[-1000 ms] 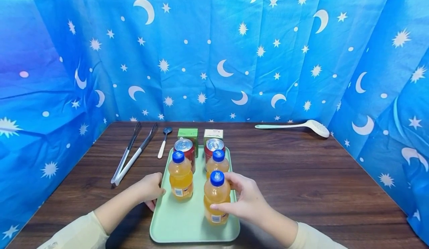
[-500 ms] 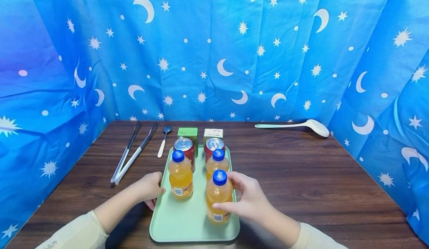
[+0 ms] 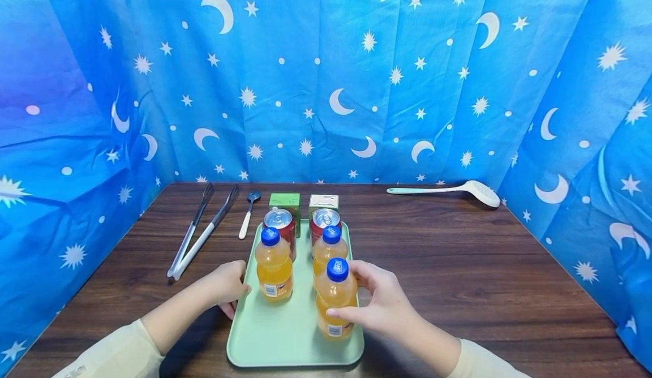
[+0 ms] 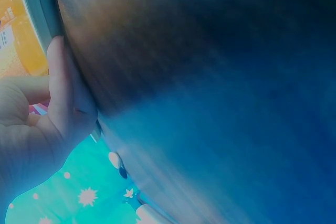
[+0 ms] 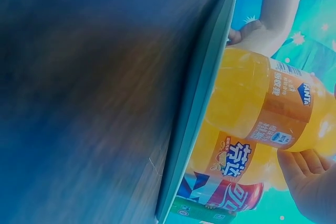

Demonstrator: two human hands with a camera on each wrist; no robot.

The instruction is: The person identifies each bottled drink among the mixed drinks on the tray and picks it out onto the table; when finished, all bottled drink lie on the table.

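Head view bright; wrist views blue-cast, the tabletop [image 4: 131,51] apparently blurred.

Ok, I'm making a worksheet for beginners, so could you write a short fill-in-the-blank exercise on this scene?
1. The right hand holds a Fanta bottle whose cap is colored ____.
2. The red soda cans number ____.
3. The left hand grips a pale-green ____.

Missing words: blue; two; tray.

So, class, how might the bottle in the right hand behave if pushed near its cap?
The bottle holds orange drink, so it is probably fairly heavy for its size. Being taller than wide, it would likely tip if pushed at the cap. Its smooth, rounded side might slip in the right hand.
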